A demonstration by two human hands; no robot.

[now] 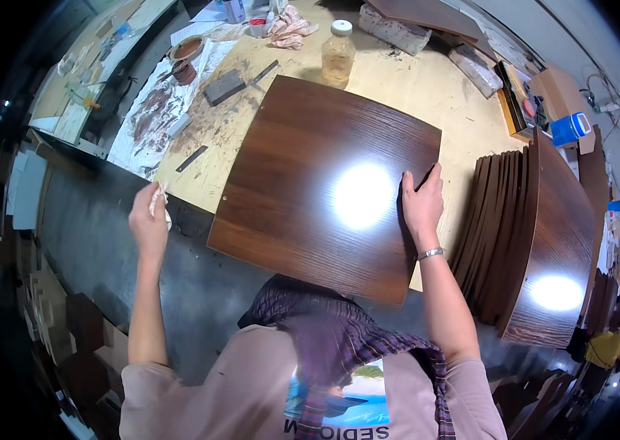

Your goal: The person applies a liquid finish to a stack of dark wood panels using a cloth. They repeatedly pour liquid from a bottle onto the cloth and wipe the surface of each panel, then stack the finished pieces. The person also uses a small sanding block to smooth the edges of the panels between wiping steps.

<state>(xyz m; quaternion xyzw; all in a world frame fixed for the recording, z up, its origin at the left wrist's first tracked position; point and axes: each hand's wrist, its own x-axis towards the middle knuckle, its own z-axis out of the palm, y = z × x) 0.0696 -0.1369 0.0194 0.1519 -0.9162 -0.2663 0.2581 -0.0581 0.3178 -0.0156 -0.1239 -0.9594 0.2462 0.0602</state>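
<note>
A dark brown wood-grain panel (303,154) lies on the pale workbench (398,88), its near edge jutting over the bench front. Small round holes show along its left edge, and a lamp glares off its surface. My right hand (422,202) rests on the panel's right edge with fingers stretched. Out to the left, beyond the bench edge, my left hand (150,217) is closed round a crumpled white cloth (159,198), apart from the panel.
Behind the panel stands a capped clear jar (337,59) of yellowish liquid. A dark block (224,88), a flat blade-like strip (192,159) and a stained white sheet (150,117) lie left. Upright brown panels (501,220) are stacked at right. A crumpled rag (292,28) lies at the back.
</note>
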